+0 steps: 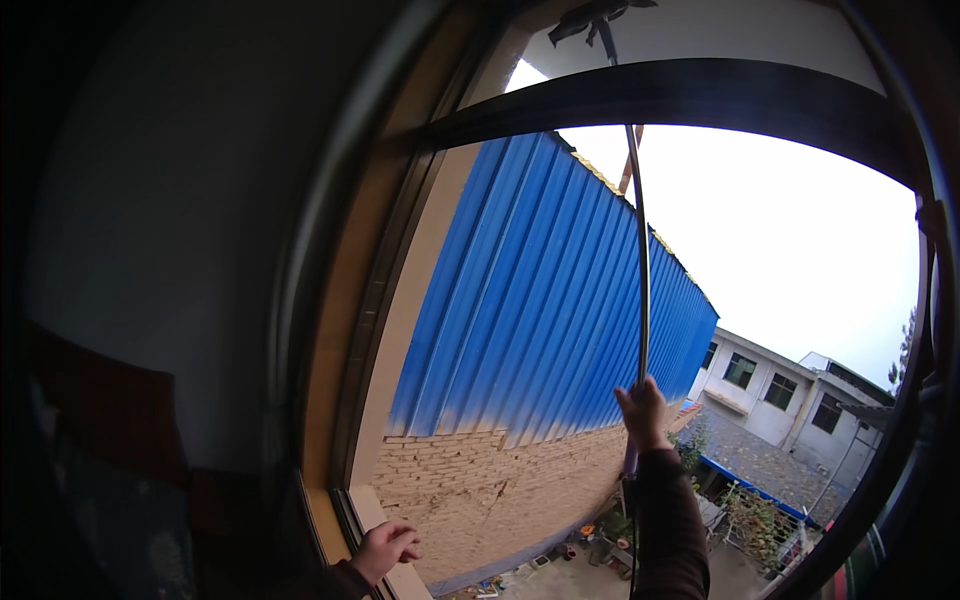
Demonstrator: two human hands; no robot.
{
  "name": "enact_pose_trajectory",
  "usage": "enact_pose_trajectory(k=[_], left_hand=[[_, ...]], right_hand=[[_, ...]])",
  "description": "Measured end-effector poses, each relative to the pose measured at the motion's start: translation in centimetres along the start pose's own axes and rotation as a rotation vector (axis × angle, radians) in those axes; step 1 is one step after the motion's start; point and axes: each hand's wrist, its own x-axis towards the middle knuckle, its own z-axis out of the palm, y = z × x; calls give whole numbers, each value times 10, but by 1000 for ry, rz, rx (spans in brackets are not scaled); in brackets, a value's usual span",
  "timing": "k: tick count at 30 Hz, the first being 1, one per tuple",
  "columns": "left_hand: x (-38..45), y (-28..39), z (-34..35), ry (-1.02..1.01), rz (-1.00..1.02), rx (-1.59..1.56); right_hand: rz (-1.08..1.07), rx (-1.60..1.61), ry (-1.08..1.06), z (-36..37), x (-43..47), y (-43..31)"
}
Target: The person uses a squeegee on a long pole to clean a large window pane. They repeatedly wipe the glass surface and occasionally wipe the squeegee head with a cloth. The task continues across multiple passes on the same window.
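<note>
My right hand [645,412] reaches out through an open window and grips the lower part of a long thin metal pole [643,262]. The pole rises past the dark crossbar [675,94] of the window frame, and near its upper end hangs a dark cloth-like item [596,22] under a pale overhang. Low on the left, my left hand [386,551] is over the sill by the window's side track, fingers loosely curled and apart, holding nothing visible.
A wooden window jamb [360,300] stands on the left. Outside are a blue corrugated metal wall [525,300] above brickwork [480,502], and a yard far below with potted plants [757,517]. White buildings [787,390] stand beyond.
</note>
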Motion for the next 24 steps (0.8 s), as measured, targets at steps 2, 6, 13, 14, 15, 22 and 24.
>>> enact_pose_trajectory(k=[2,6,13,14,15,22,24], left_hand=[[24,23,20,-123,98,94],[92,87,89,-298,311,249],[149,159,209,-552,422,200],[151,157,225,-610,358,161],[156,157,235,-665,292,132],[163,132,262,-567,280,42],[161,130,264,-580,307,28]], right_hand=[[37,-3,-32,7,-50,15],[65,4,-54,32,-121,25],[170,66,-110,46,-161,17],[189,81,-106,46,-163,15],[210,115,-126,47,-164,13],[298,-64,-73,21,-206,24],[479,-46,-71,19,-238,29]])
